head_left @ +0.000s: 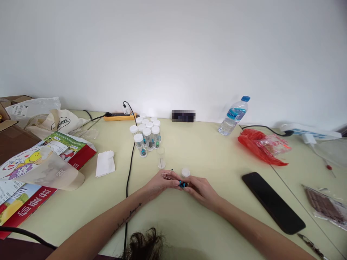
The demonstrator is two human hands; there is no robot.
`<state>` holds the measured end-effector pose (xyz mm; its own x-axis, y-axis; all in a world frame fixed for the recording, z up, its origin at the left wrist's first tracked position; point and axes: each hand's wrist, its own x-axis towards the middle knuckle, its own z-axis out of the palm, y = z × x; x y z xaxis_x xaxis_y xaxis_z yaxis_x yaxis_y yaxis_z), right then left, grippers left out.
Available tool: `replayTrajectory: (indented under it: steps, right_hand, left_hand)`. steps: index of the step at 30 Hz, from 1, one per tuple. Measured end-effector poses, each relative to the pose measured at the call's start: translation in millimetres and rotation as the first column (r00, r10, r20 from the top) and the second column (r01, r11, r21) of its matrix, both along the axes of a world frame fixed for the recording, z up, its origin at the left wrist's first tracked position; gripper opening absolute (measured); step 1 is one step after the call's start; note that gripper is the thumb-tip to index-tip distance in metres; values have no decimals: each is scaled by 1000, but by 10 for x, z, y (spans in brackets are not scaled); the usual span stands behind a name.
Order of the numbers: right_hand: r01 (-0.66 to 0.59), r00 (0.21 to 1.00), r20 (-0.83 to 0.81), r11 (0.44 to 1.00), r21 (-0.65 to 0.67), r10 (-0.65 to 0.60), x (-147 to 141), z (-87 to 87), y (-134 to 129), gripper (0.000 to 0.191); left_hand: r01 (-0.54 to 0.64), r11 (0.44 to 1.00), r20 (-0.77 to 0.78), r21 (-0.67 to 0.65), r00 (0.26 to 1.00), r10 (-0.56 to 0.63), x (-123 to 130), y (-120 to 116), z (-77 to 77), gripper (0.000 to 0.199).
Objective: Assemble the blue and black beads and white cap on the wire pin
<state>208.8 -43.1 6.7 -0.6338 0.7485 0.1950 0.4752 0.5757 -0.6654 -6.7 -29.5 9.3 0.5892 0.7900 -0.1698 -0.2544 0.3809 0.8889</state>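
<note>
Both hands meet over the table in front of me. My left hand (164, 181) and my right hand (203, 190) pinch a small shiny blue-and-black beaded piece (183, 184) between their fingertips. Thin pale strands run across the left fingers, and a tiny dark bead (172, 169) shows just above them. Just beyond the right fingers a round white cap (185, 172) lies on the table. An uncapped clear tube (161, 159) stands upright past the left hand. Behind it several clear tubes with white caps (147, 134) stand grouped, with small blue, green or dark things inside.
A black cable (131, 162) crosses the table left of the tubes. Further left are a folded tissue (105, 163), a translucent jug (54, 169) and a printed box (35, 202). Rightward are a water bottle (234, 115), a red plastic bag (257, 146) and a black phone (273, 202).
</note>
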Motion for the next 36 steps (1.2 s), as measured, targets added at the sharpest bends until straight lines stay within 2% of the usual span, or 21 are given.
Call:
replayTrajectory:
  steps: [21,36]
  right_hand:
    - [19,999,32,1000,1,-19,-13,2,-4,31]
    - [22,999,29,1000,16,-22,-22,10,-12,31]
  left_hand:
    - [-8,1000,-6,18,1000,8,-4,0,-10,25]
    - [47,999,-11,20,999,-47,-27,-1,32,27]
